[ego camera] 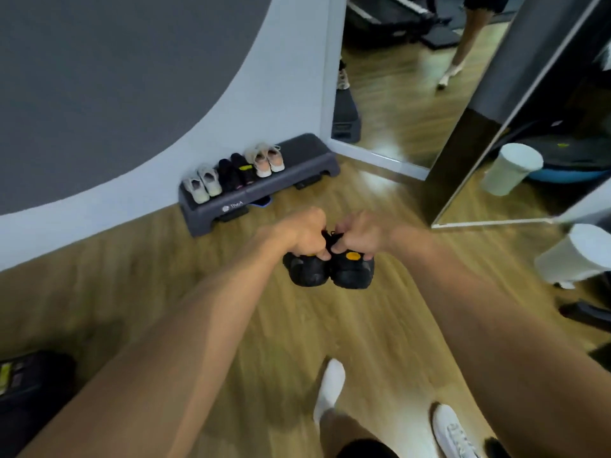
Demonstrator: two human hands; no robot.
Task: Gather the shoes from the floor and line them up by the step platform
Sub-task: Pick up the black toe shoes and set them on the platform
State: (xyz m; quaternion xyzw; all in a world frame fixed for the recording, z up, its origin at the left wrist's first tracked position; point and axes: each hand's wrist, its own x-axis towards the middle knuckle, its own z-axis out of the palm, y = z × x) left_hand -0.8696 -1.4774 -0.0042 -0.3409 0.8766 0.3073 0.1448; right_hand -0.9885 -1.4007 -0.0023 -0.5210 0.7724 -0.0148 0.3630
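Head view: the left hand [305, 234] and right hand [358, 233] met out in front of the person, above the floor [380, 325]. Each grip was closed, fingers curled around the top of one shoe of a black pair [329, 272]. The two shoes hung side by side and touching, held in the air and well short of the step [264, 196]. Their long axes ran parallel, from the hands back toward the person, rounded ends nearest the camera. Blur hid whether those ends were toes or heels. The right-hand shoe bore a yellow patch [353, 256].

The step was dark grey and lay against the wall [231, 94], its far end near a mirror [396, 94]. Three pairs sat in a row on it: a white pair [202, 183], a dark pair [236, 173] and a pink pair [266, 158]. Each lay across the step, its long axis running from wall to front edge.

The floor was light wood planks. The wall was white with a grey curved area. A white bin [575, 256] stood at the right. The person's white sock [329, 385] and white sneaker [451, 431] showed at the bottom.
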